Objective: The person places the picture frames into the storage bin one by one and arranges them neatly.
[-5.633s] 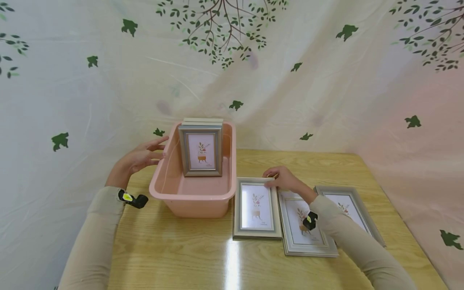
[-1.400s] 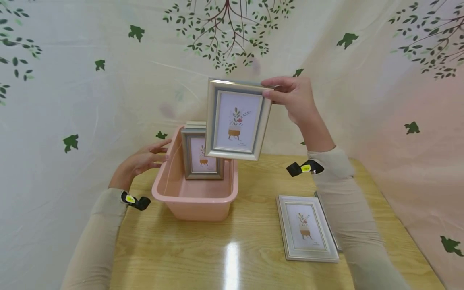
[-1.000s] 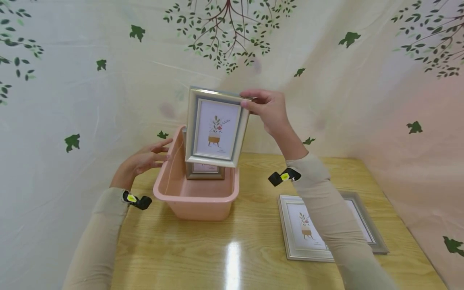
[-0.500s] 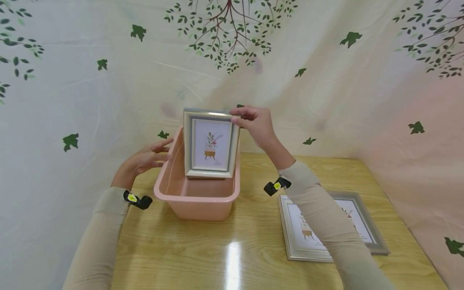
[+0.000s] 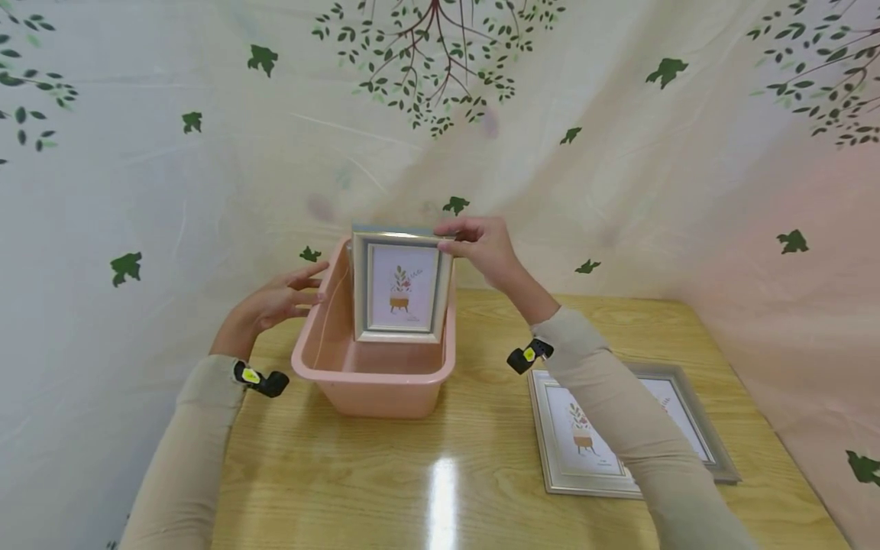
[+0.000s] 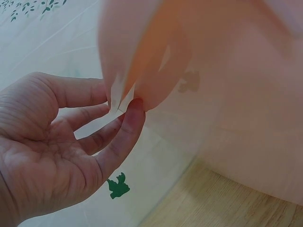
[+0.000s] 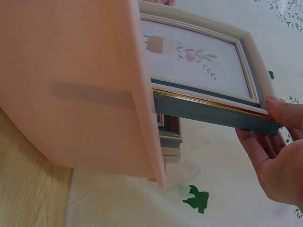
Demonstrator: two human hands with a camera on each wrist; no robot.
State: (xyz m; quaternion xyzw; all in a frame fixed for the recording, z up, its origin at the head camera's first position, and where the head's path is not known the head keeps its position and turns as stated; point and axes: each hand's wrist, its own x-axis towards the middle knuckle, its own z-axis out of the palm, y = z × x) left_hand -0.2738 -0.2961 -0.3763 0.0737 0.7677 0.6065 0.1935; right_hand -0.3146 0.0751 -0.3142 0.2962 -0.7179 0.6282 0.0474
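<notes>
A pink plastic basin (image 5: 374,396) stands on the table at centre left. My right hand (image 5: 484,248) pinches the upper right corner of a silver-gold picture frame (image 5: 402,286) with a potted-plant print. The picture frame stands nearly upright inside the basin, its top above the rim. Other frames (image 7: 170,147) behind it show in the right wrist view; the held one mostly hides them in the head view. My left hand (image 5: 275,302) touches the basin's left rim, its fingers lightly bent; in the left wrist view its fingertips (image 6: 136,108) meet the pink wall.
Two more picture frames lie face up at the right: a silver one (image 5: 584,458) and a grey one (image 5: 715,451), partly under the right sleeve (image 5: 632,420). The wooden table (image 5: 344,481) meets a leaf-patterned cloth (image 5: 619,191) behind.
My right hand has taken the picture frame from the table, carried it left over the basin and lowered it in front of the others. The left hand has stayed at the rim.
</notes>
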